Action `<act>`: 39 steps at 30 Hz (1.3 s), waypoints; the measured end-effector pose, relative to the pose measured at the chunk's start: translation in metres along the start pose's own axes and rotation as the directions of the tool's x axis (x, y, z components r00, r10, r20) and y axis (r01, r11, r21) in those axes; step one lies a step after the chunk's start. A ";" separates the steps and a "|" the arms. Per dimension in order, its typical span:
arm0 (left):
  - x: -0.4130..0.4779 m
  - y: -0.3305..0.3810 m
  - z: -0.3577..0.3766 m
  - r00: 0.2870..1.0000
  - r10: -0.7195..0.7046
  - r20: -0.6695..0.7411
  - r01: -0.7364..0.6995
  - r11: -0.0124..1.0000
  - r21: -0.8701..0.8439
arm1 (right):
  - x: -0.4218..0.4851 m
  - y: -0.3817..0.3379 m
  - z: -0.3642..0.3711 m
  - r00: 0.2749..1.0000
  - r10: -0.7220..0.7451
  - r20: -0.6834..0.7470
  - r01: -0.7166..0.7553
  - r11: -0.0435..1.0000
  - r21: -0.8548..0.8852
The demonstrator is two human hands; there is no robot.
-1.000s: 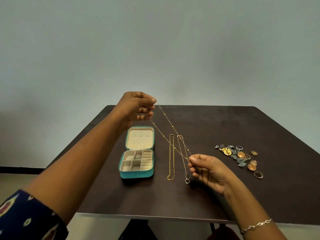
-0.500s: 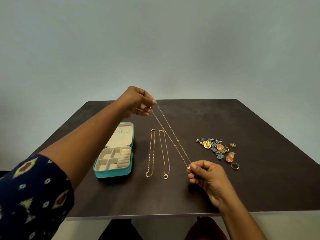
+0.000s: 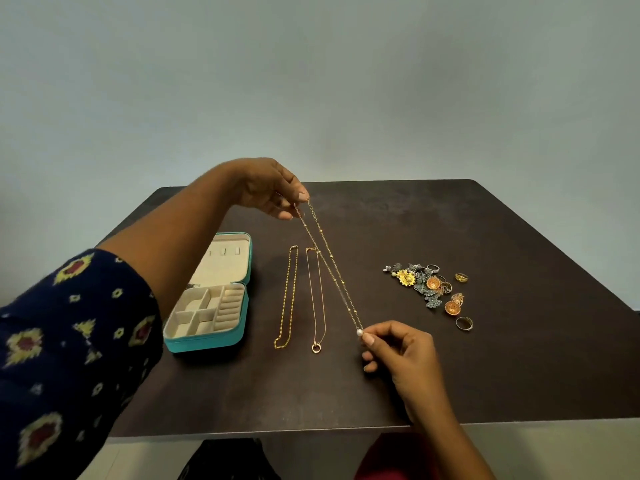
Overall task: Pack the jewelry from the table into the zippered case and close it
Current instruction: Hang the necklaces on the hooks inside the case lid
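Observation:
A thin beaded gold necklace with a pearl is stretched taut above the table. My left hand pinches its upper clasp end, and my right hand pinches the pearl end low near the front. The teal zippered case lies open at the left, its cream compartments bare. Two more chains lie flat beside it: a gold chain and a fine necklace with a ring pendant.
A pile of earrings and rings sits on the right half of the dark table. One loose ring lies nearest the front of that pile. The table's front edge runs just below my right wrist.
The view has shifted, so the case and chains sit further left in frame. Both hands keep their pinch on the stretched necklace; the pearl end now shows clear of the other chains.

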State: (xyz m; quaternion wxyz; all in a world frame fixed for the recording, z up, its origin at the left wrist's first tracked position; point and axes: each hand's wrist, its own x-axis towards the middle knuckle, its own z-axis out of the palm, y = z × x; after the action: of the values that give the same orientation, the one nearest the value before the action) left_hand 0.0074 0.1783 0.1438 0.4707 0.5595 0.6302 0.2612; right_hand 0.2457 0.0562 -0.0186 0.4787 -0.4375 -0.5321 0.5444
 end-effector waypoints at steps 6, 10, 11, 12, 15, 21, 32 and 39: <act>0.013 0.002 -0.011 0.996 0.005 0.090 -0.009 0.999 0.045 | -0.001 0.008 0.002 0.993 -0.113 -0.023 0.102 0.957 -0.271; 0.029 -0.004 -0.001 0.999 0.042 0.025 -0.044 0.996 0.072 | -0.003 0.015 0.005 0.947 -0.322 0.010 0.280 0.808 -0.518; 0.034 -0.007 0.003 0.998 0.059 0.013 -0.060 0.995 0.081 | -0.002 0.018 0.006 0.932 -0.361 0.028 0.312 0.761 -0.569; 0.039 -0.009 0.007 0.997 0.076 0.004 -0.076 0.993 0.094 | -0.003 0.020 0.008 0.917 -0.396 0.045 0.336 0.707 -0.622; 0.054 -0.019 0.019 0.992 0.124 -0.020 -0.120 0.983 0.142 | -0.002 0.027 0.013 0.865 -0.493 0.093 0.375 0.514 -0.771; 0.084 -0.042 0.046 0.985 0.171 -0.027 -0.160 0.960 0.229 | -0.004 0.029 0.021 0.798 -0.571 0.193 0.383 0.232 -0.894; 0.118 -0.067 0.078 0.987 0.162 0.009 -0.155 0.925 0.348 | -0.001 0.031 0.025 0.806 -0.562 0.186 0.349 0.197 -0.916; 0.124 -0.071 0.085 0.985 0.170 0.013 -0.162 0.910 0.382 | -0.003 0.022 0.026 0.878 -0.448 0.171 0.312 0.263 -0.913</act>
State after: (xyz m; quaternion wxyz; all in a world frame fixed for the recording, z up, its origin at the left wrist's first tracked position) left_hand 0.0585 0.2626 0.0106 0.3226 0.6892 0.6239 0.1781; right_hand 0.2194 0.0500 -0.0398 0.2980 -0.5192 -0.8010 -0.0068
